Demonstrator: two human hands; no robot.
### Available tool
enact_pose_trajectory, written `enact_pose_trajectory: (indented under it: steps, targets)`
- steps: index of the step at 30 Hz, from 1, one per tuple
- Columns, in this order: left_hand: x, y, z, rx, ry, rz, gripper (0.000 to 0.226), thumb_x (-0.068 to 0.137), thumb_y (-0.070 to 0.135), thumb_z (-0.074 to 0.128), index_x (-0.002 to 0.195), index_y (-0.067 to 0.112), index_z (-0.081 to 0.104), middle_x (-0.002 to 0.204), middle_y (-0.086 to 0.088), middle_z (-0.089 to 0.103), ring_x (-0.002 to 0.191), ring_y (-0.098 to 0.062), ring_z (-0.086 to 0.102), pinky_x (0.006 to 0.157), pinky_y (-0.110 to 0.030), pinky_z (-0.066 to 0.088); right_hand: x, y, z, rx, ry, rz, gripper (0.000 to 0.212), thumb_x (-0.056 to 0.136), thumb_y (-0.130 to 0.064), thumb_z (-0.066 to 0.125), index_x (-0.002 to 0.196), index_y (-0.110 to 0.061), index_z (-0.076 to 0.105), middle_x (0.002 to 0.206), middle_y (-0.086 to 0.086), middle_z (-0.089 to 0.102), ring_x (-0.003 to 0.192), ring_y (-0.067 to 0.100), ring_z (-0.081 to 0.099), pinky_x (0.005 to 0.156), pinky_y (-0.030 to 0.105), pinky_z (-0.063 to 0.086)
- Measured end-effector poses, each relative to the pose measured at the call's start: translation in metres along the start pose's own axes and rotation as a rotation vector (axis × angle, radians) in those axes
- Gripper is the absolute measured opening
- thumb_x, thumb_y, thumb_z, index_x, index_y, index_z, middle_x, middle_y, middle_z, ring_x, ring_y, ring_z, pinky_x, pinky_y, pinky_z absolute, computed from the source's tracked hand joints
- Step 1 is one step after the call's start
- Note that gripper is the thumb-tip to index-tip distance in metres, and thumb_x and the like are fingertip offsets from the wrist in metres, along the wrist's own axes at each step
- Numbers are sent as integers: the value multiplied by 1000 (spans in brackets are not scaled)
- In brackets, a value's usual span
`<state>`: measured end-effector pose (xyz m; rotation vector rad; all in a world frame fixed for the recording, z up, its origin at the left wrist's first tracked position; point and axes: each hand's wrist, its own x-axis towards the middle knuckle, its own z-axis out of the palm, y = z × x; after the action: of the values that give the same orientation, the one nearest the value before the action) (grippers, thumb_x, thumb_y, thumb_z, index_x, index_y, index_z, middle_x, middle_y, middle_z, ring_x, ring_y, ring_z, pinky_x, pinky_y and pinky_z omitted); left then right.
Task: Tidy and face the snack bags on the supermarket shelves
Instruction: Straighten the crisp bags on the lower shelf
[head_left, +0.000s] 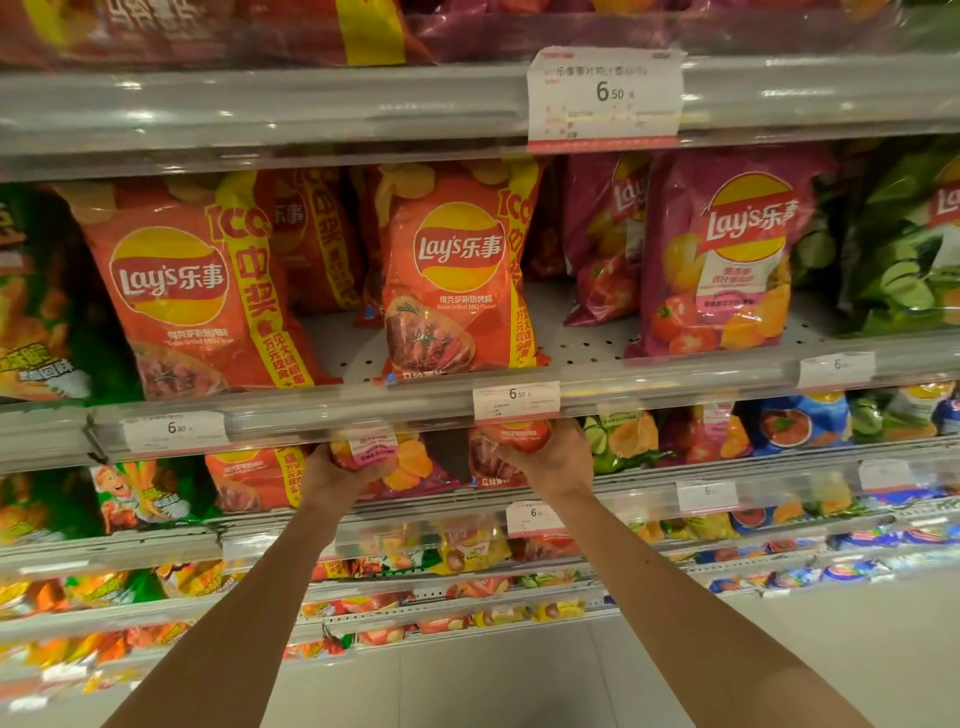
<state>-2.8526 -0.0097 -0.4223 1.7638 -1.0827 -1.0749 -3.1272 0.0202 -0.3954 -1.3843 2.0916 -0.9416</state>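
Head view, left hand: the left hand (340, 475) reaches up from the lower middle of the frame to the shelf just under the eye-level one, fingers curled round the lower part of a purple tomato bag (387, 462).
Head view, right hand: the right hand (550, 457), just right of centre, grips an orange BBQ bag (506, 452) on that same shelf, fingers wrapped over its right side.
Held bags: they stand side by side with a dark gap between them; their tops are hidden behind the shelf rail (363, 410) and its price tag (516, 400).
Eye-level shelf: across the middle of the frame, two orange Lay's bags face front, one at the left (192, 291) leaning left, one in the centre (457, 275) upright, with more orange bags behind them.
Right of centre: a purple Lay's bag (727, 254) stands at the front, another (605, 234) set further back to its left; green cucumber bags (904, 249) fill the right edge.
Left edge: green bags (36, 301), partly cut off.
Top: a large 6.50 label (605, 96) hangs on the upper rail.
Lower frame: further shelves of mixed snack bags, too blurred to read.
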Motion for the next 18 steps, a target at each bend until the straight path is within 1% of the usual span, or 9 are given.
enact_pose_trajectory:
  steps: [2, 5, 7, 8, 10, 11, 12, 15, 18]
  targets:
    - [-3, 2, 7, 25, 28, 6, 76, 59, 18, 95, 124, 8, 57, 118, -13, 69, 111, -31, 64, 100, -44, 50, -4, 12, -10, 34, 6, 31, 82, 64, -51, 92, 128, -15, 57, 123, 6, 68, 114, 27, 65, 96, 41, 56]
    - [-12, 6, 26, 41, 54, 53, 90, 58, 21, 96, 134, 13, 49, 126, -11, 64, 119, -32, 59, 107, -50, 46, -10, 33, -25, 114, 7, 77, 79, 64, -47, 94, 125, -17, 54, 120, 5, 68, 111, 26, 65, 94, 37, 55]
    - [-19, 11, 42, 60, 54, 80, 96, 58, 24, 96, 138, 17, 44, 130, -10, 62, 123, -32, 57, 109, -51, 43, -14, 47, -36, 151, 7, 99, 73, 65, -45, 94, 120, -23, 50, 112, -1, 68, 106, 24, 66, 84, 28, 52]
    - [-22, 13, 50, 82, 48, 92, 95, 58, 27, 96, 137, 17, 44, 130, -10, 63, 123, -31, 57, 109, -51, 43, -17, 53, -41, 169, 3, 99, 72, 66, -44, 93, 117, -27, 46, 105, -7, 66, 101, 21, 66, 79, 21, 49]
    - [-26, 19, 68, 75, 12, 121, 91, 57, 26, 96, 133, 14, 48, 126, -10, 66, 120, -30, 60, 107, -49, 45, -23, 61, -50, 214, 1, 80, 75, 66, -43, 93, 118, -35, 40, 95, -22, 59, 89, 9, 62, 69, 8, 41]
    - [-28, 22, 77, 62, -8, 128, 89, 56, 25, 97, 131, 12, 50, 125, -11, 67, 119, -30, 61, 107, -48, 46, -26, 65, -55, 230, 6, 77, 76, 66, -43, 93, 120, -36, 40, 94, -25, 58, 86, 4, 59, 67, 5, 39]
    - [-30, 24, 85, 68, -19, 133, 89, 56, 25, 97, 131, 11, 51, 125, -12, 67, 119, -31, 61, 107, -46, 46, -28, 70, -59, 243, 15, 83, 76, 65, -44, 94, 121, -36, 42, 95, -24, 59, 86, 4, 58, 68, 5, 40]
    - [-37, 30, 109, 108, -33, 176, 91, 55, 25, 98, 130, 10, 49, 124, -14, 67, 118, -31, 61, 103, -40, 46, -34, 86, -72, 265, 46, 118, 75, 64, -45, 94, 123, -31, 49, 104, -10, 63, 95, 14, 62, 76, 18, 47]
    - [-41, 32, 127, 101, -75, 188, 86, 56, 19, 97, 127, 8, 51, 122, -16, 67, 116, -32, 63, 101, -41, 49, -40, 103, -83, 307, 70, 145, 75, 65, -41, 94, 124, -30, 49, 108, -8, 63, 100, 16, 62, 81, 24, 51]
